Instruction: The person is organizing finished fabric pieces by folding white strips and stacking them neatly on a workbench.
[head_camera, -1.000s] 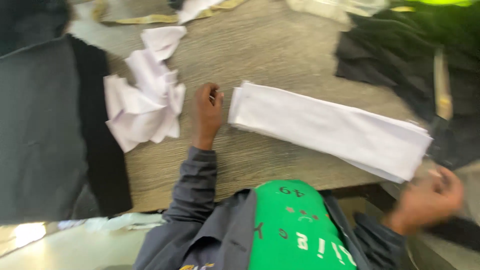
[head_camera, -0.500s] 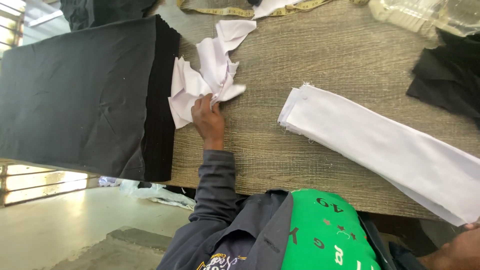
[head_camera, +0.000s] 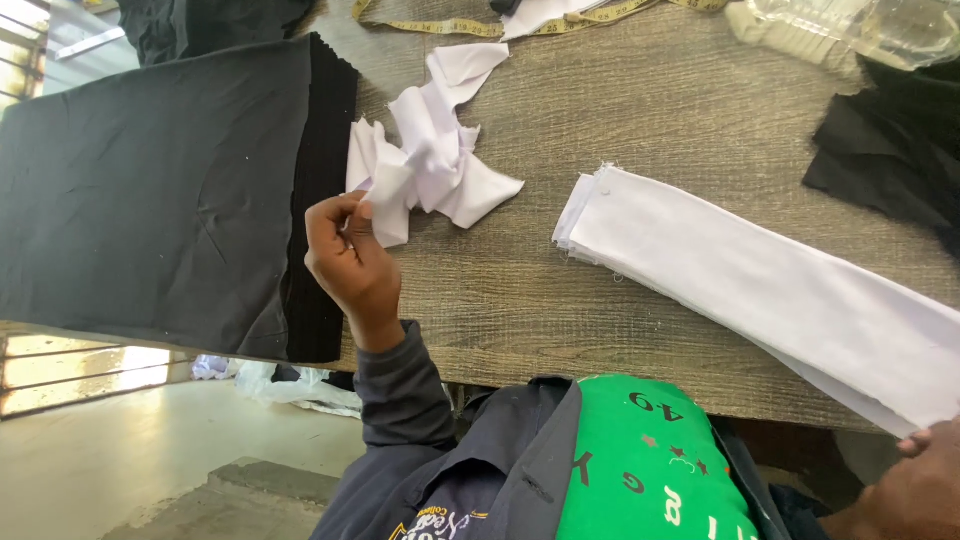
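My left hand (head_camera: 350, 262) pinches the near edge of a crumpled heap of white cloth scraps (head_camera: 430, 155) lying on the wooden table (head_camera: 660, 110), beside a thick stack of black fabric (head_camera: 160, 190). A long stack of folded white fabric strips (head_camera: 760, 280) runs diagonally across the table to the right. My right hand (head_camera: 915, 490) is at the bottom right corner, at the near end of that white stack; only part of it shows and its grip is unclear.
A yellow measuring tape (head_camera: 450, 22) lies along the far edge. A clear plastic bag (head_camera: 850, 25) sits at the top right above a pile of black fabric (head_camera: 890, 150). The floor (head_camera: 120, 460) shows below the table's left edge.
My left hand has moved left from the end of the white strip stack to the crumpled scraps and taken hold of them. The view has swung left, bringing the black stack into view.
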